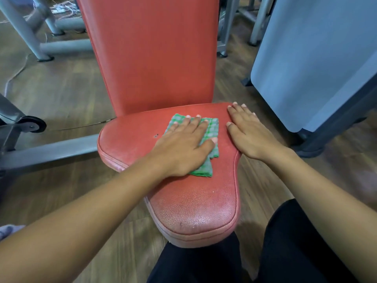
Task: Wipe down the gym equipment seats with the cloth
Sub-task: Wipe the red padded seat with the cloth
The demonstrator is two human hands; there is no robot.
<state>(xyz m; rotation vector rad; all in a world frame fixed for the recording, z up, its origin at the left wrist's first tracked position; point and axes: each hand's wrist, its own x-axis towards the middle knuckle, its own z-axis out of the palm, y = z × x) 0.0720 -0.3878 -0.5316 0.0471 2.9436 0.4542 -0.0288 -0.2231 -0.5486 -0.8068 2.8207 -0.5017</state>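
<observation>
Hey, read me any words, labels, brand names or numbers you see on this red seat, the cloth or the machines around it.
There is no readable text anywhere in this view.
The red seat and its backrest: plain, no label or brand.
The green checked cloth: pattern only; part is hidden under the left hand.
The grey-blue panel and grey frame: no marks visible.

Lighting, as I read it: soft, even, indoor, moderately bright. Glare: pale sheen on the seat (195, 217) front. Shadows: faint, on the floor (61, 94). Blur: I note smeared periphery. Distortion: wide-angle bowing at edges.
</observation>
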